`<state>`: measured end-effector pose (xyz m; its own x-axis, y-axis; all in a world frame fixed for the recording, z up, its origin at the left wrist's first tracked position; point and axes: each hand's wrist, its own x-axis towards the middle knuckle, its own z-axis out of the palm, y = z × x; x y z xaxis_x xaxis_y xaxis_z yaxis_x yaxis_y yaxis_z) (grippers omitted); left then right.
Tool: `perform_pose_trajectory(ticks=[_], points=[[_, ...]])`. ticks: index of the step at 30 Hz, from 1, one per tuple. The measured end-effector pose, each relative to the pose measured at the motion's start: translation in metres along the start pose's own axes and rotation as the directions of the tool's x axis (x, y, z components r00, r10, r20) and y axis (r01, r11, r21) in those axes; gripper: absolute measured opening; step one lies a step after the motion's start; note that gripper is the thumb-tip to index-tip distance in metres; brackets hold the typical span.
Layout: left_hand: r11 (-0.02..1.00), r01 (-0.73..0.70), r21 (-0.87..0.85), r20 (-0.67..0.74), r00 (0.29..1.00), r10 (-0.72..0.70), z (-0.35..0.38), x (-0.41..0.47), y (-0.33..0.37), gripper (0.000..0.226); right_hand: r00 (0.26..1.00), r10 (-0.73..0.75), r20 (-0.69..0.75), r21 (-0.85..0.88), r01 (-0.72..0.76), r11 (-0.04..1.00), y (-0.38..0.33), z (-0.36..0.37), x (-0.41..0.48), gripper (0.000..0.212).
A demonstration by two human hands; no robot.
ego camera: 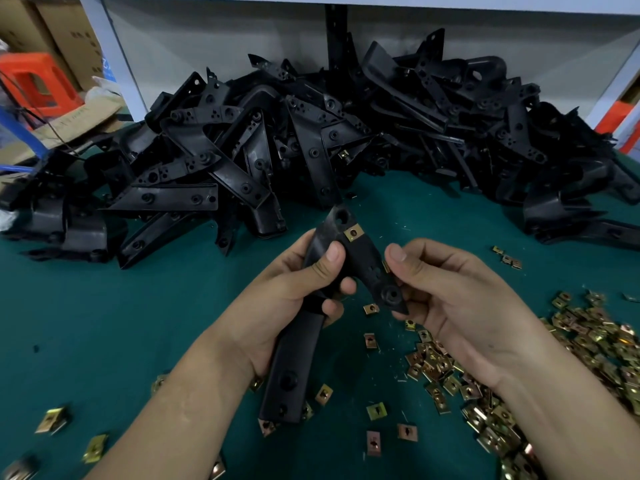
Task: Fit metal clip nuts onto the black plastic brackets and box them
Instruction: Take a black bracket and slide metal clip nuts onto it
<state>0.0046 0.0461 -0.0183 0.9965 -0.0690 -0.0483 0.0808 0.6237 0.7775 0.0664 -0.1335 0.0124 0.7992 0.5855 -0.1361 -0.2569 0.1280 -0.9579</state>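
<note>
Cardboard boxes (69, 39) far left, beyond the worktop (104, 323) — contents can't be seen. Black plastic bracket (294, 362) is held above worktop centre: left grip (298, 296) wrapped round its middle, right grip (460, 299) pinching its forked end. One brass-coloured clip nut (354, 233) sits on its upper edge. Loose clip nuts (588, 341) heaped right — bracket pile (311, 133) behind.

Centre frame: held bracket (367, 258) mid section hidden under left hand (294, 299) fingers. By right hand (460, 306) thumb, clip nut (385, 266) mostly hidden, brass edge only. Lower right: clip nut heap (588, 344) cut by right, bottom edges. Lower left: loose nuts (20, 469) blurred. Top: bracket pile (311, 133) cut by both side edges. Upper left: carton (79, 36) print unreadable.
</note>
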Motion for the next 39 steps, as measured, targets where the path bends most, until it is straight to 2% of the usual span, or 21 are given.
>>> perform_pose_trajectory(ticks=[10, 15, 22, 29, 34, 39], points=[[1.0, -0.005, -0.015, -0.003, 1.0, 0.005, -0.001, 0.002, -0.002, 0.013, 1.0, -0.015, -0.024, 0.022, 0.015, 1.0, 0.0, 0.002, -0.001, 0.018], [0.999, -0.014, 0.035, 0.022, 1.0, 0.014, -0.001, 0.002, -0.002, 0.008, 1.0, -0.015, -0.005, -0.012, 0.015, 1.0, -0.001, 0.0, -0.001, 0.017], [0.998, -0.022, 0.058, 0.013, 1.0, 0.022, -0.002, 0.003, -0.005, 0.016, 0.999, -0.033, -0.014, -0.05, 0.033, 0.998, 0.002, -0.001, 0.0, 0.024], [0.986, -0.073, 0.149, -0.041, 0.996, 0.08, -0.006, 0.005, -0.008, 0.012, 0.977, -0.211, -0.025, -0.284, 0.196, 0.939, 0.006, -0.002, 0.001, 0.032], [0.954, -0.079, 0.289, -0.089, 0.99, 0.11, -0.008, 0.007, -0.01, 0.019, 0.947, -0.317, 0.053, -0.444, 0.307, 0.842, 0.011, 0.0, 0.001, 0.039], [0.948, -0.081, 0.308, -0.112, 0.986, 0.12, -0.01, 0.007, -0.009, 0.022, 0.94, -0.336, 0.063, -0.478, 0.324, 0.817, 0.015, 0.0, 0.003, 0.04]])
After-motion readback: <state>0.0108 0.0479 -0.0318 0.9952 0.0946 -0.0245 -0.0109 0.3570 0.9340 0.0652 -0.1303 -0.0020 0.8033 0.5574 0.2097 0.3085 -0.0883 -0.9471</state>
